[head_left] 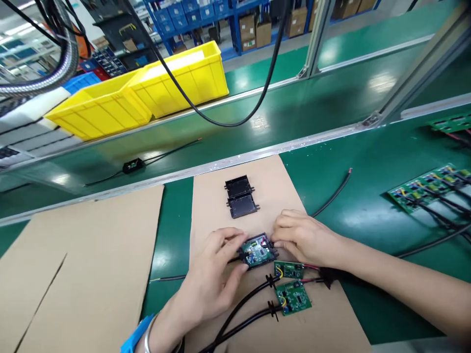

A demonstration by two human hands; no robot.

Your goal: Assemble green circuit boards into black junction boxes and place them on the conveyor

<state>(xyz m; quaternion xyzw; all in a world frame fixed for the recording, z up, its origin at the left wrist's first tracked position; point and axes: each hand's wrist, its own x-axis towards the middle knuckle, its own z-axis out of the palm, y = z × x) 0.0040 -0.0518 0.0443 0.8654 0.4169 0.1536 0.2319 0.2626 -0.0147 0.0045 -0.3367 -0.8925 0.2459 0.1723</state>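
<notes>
Care was what this step seemed to call for: pressing evenly from both sides, so the board sat flat in its shell and no wire got pinched. The left hand [217, 274] gripped the small black housing [256, 250] by its left edge, fingers curled around it; the right hand [303, 238] pinched its right edge with narrowed fingertips. The housing lay on a cardboard sheet [221, 196] on the green table [368, 196], between both hands. It looked like an open black plastic box with a green circuit board inside, black cables leaving its left side. Just beside it lay 2 bare green boards [292, 289] on cables, and further up 2 empty black covers [240, 196].
</notes>
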